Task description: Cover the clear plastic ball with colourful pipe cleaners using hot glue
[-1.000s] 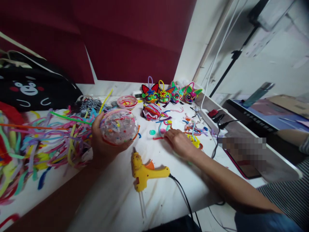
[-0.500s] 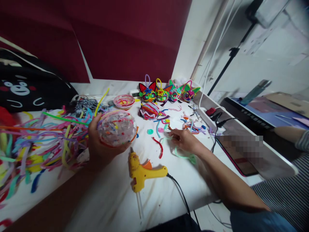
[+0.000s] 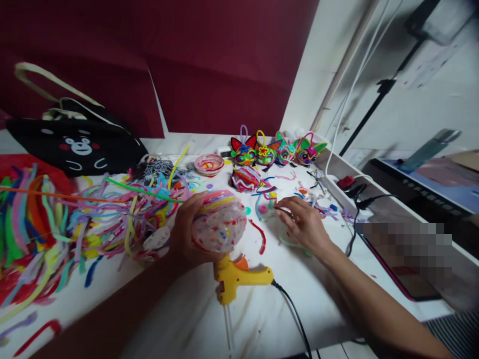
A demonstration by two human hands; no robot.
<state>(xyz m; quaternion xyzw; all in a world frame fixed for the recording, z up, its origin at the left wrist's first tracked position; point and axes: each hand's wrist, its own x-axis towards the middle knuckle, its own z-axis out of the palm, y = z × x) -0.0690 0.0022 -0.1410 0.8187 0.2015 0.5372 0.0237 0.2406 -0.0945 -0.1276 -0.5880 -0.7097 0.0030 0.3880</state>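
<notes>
My left hand (image 3: 185,232) is wrapped round a cloudy, see-through ball (image 3: 220,229) with coloured specks and pink and yellow strips along its top. Just below the ball lies a yellow hot glue gun (image 3: 239,279), its nozzle hidden behind it. My right hand (image 3: 301,219) rests low over the table, fingers pinched together at a thin dark sliver I cannot make out. Beneath and beside those fingers are pale green pipe cleaner pieces (image 3: 290,242). A short red pipe cleaner (image 3: 259,237) lies between my hands, near a small teal disc (image 3: 248,211).
Loose pipe cleaners (image 3: 101,214) heap on the left by a black bag (image 3: 78,144). Several cat-eared ornaments (image 3: 265,153) stand at the back, with a striped ball (image 3: 246,178) and a striped bowl (image 3: 209,167). A phone (image 3: 404,269) and power strip (image 3: 346,182) lie right.
My view has shifted left. The ball in my left hand has moved right, closer to my right hand, and turned so its striped side shows on top; it now covers the glue gun's nozzle.
</notes>
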